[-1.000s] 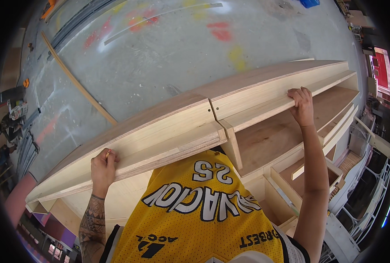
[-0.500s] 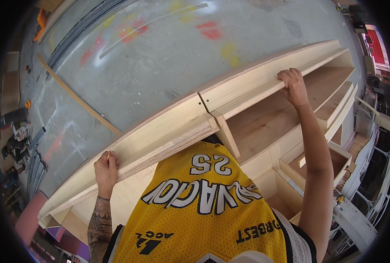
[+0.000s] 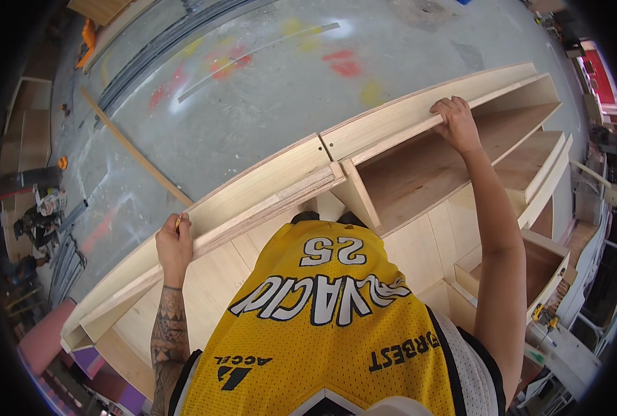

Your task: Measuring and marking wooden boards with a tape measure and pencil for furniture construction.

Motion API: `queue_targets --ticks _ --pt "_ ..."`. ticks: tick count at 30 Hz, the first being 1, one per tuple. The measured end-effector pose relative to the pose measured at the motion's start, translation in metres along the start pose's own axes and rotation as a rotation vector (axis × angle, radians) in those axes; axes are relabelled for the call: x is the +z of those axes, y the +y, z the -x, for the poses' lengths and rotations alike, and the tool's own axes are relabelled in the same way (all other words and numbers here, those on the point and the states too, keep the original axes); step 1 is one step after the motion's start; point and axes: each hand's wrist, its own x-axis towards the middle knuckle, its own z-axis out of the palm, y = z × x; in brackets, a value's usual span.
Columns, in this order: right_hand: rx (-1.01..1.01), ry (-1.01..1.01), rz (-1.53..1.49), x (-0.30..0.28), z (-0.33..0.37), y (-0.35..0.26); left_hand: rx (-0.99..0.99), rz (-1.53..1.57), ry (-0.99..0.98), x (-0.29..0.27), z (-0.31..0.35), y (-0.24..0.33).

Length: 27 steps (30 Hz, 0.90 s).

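Note:
Two long plywood cabinets (image 3: 274,170) stand end to end across the view, narrow at their outer ends through the lens. My left hand (image 3: 175,244) is closed on a small yellow pencil (image 3: 179,221), of which only a short end shows, and rests against the left cabinet's top rail (image 3: 274,200). On the right cabinet, my right hand (image 3: 456,123) has its fingers curled over the edge of the long front rail (image 3: 402,142). Below that rail opens a brown-floored compartment (image 3: 419,177). A thin seam with two small dark holes marks where the cabinets meet.
Grey concrete floor (image 3: 274,90) with red and yellow paint marks lies beyond. A long wooden strip (image 3: 138,152) and dark metal channels (image 3: 163,48) lie on it. Plywood boxes (image 3: 544,267) and a white table (image 3: 565,353) stand at the right. Tools (image 3: 38,215) are at the left.
The view has shifted a little, and dark shoes now show below the yellow jersey's hem. My left hand sits slightly farther up and right along the rail. The right hand keeps its grip.

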Motion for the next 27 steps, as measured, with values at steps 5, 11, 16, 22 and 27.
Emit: queue_targets --ticks 5,11,16,22,27 --pt "0.06 -0.021 0.032 0.001 0.0 -0.005 0.003 -0.005 0.11 0.004 -0.001 0.0" --pt "0.248 0.063 -0.271 -0.052 0.01 -0.074 -0.04 -0.068 0.211 0.003 0.006 0.001" --pt "-0.024 0.174 -1.423 -0.142 0.049 -0.147 -0.061 -0.094 0.239 0.004 0.002 0.0" --pt "-0.827 0.104 -2.052 -0.225 0.087 -0.22 -0.034 -0.085 0.246 0.004 -0.014 -0.016" --pt "-1.34 -0.911 -1.961 -0.268 0.069 -0.251 -0.092 -0.107 0.227 0.004 -0.01 -0.026"
